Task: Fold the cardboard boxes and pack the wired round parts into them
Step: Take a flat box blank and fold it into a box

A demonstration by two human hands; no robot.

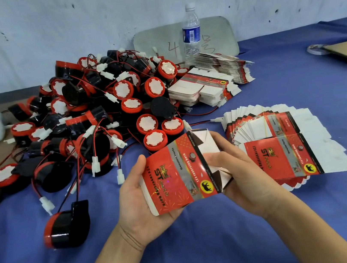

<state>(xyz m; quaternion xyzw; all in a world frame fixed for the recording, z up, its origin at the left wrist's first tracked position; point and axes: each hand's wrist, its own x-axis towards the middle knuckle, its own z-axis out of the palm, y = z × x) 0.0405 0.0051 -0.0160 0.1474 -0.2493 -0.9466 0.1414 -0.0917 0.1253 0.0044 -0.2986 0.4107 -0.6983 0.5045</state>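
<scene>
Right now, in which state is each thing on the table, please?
held box, half opened, flaps not closed.
left hand, grips the held box's left edge.
right hand, grips its right end at the flaps.
fanned boxes, flat, unfolded.
far box stacks, flat, unfolded.
pile of round parts, loose, unpacked.
lone round part, lying apart, unpacked.
water bottle, upright, capped.

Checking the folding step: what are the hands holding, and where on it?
A red cardboard box: the left hand grips one end, the right hand the opposite, flapped end.

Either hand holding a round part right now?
No, the left hand and right hand both grip one box; the round parts lie on the table.
</scene>
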